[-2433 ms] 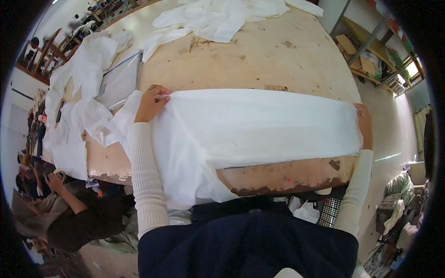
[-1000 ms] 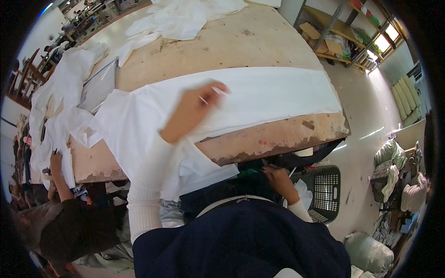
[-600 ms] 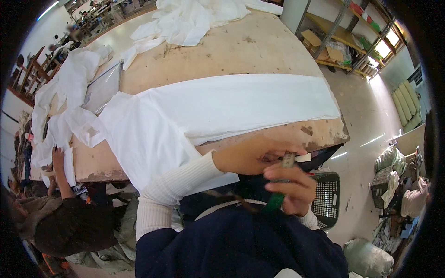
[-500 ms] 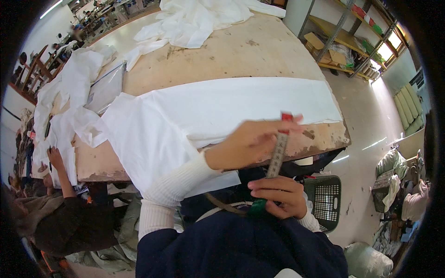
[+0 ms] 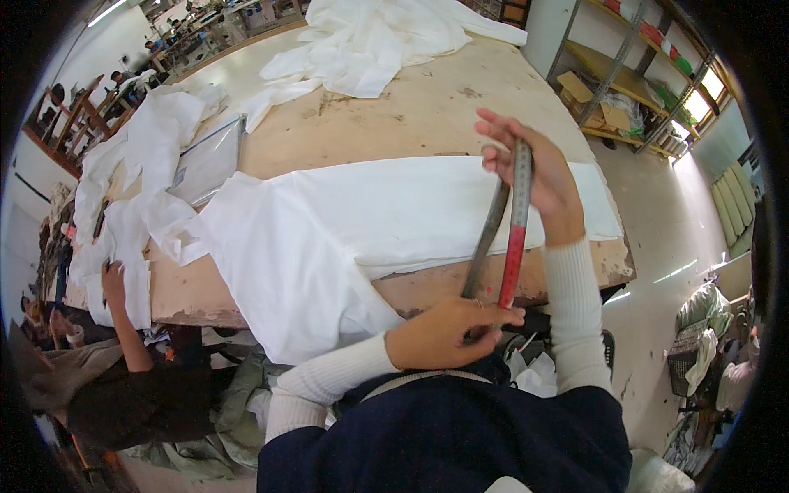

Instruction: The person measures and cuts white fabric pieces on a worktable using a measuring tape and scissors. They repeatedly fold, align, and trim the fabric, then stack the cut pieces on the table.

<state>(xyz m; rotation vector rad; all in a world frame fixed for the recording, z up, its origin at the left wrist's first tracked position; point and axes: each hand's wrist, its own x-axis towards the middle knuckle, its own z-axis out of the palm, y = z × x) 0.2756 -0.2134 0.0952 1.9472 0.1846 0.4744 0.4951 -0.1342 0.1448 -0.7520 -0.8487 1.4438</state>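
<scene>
A tape measure [image 5: 521, 197], grey with a red stretch, runs between my two hands above the table's front edge. My left hand [image 5: 448, 333] is closed on its lower part, the red stretch rising from the fingertips. Higher up, my right hand [image 5: 538, 172] has the tape looped through it, fingers partly curled, and both strands hang down toward the left hand. Behind them lies a white garment [image 5: 394, 209], one long part flat along the table [image 5: 444, 296] and another hanging over the front edge.
More white cloth [image 5: 353, 53] is heaped at the far side and along the left. A clear plastic packet [image 5: 209, 164] lies between. At the left edge a co-worker's hand [image 5: 113, 283] touches white cloth. Metal shelving [image 5: 612, 74] holds boxes at the far right.
My right hand has risen from near my body to above the garment, carrying a loop of tape. The left hand has come down toward me, and the tape's red stretch now runs up from it.
</scene>
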